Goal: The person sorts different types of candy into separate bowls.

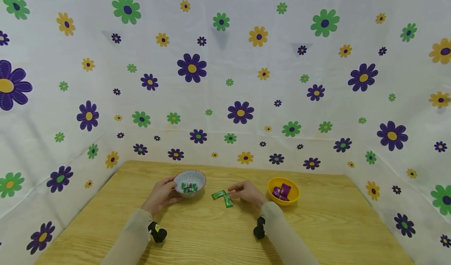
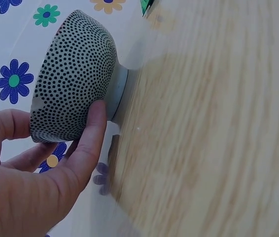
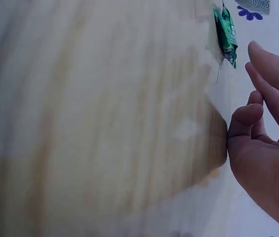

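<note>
My left hand (image 1: 163,194) grips the side of a dotted bowl (image 2: 75,79), thumb near the rim and a finger low by its foot. Several small green-wrapped candies (image 1: 189,187) lie inside that bowl. To its right, two more candies in green wrappers, one slanted (image 1: 219,194) and one nearly upright in view (image 1: 228,201), lie on the wooden table. Just right of them hovers my right hand (image 1: 248,193), fingers bent loosely with nothing between them. In the right wrist view a green candy (image 3: 226,37) appears beyond the fingertips, apart from them.
A yellow bowl (image 1: 295,199) with several purple-wrapped candies (image 1: 280,192) stands to the right of my right hand. The wooden table (image 1: 208,233) runs back to a white cloth (image 1: 225,92) patterned with flowers, which also hangs on both sides.
</note>
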